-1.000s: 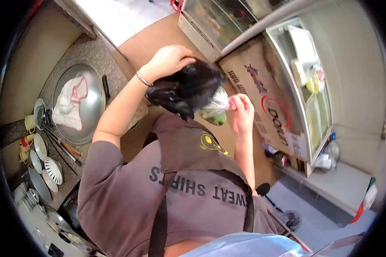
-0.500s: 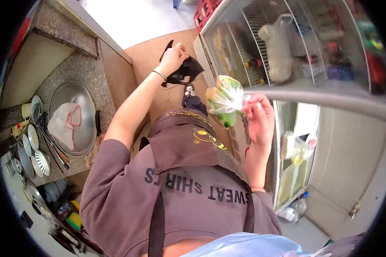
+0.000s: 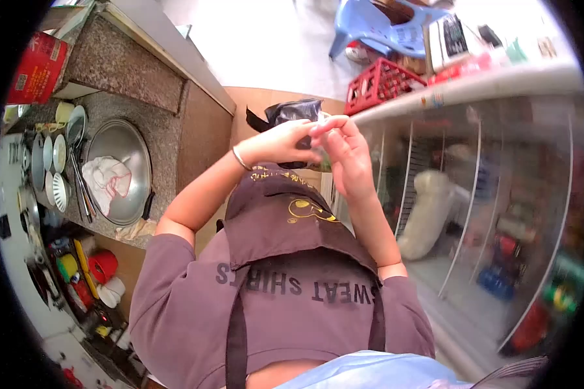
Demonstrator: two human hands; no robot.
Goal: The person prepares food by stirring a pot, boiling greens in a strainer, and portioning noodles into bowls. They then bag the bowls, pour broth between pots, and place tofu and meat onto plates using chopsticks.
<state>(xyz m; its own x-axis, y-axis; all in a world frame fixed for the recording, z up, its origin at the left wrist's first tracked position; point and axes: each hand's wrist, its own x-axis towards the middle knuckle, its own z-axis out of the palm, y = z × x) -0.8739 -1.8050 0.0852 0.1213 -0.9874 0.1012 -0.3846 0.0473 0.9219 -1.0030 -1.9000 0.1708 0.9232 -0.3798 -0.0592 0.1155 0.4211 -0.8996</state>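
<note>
a black bag [image 3: 295, 111] is showing beyond the apron [image 3: 272, 233]
the left hand [image 3: 280, 142] is gripping it; the right hand [image 3: 350, 159] is curling alongside, whether holding anything i cannot tell.

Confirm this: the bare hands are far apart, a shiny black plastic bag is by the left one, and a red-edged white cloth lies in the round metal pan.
Far apart is wrong: the head view shows the bare left hand and right hand close together. The rest holds: shiny black plastic bag by the left, red-edged white cloth in the round metal pan.
</note>
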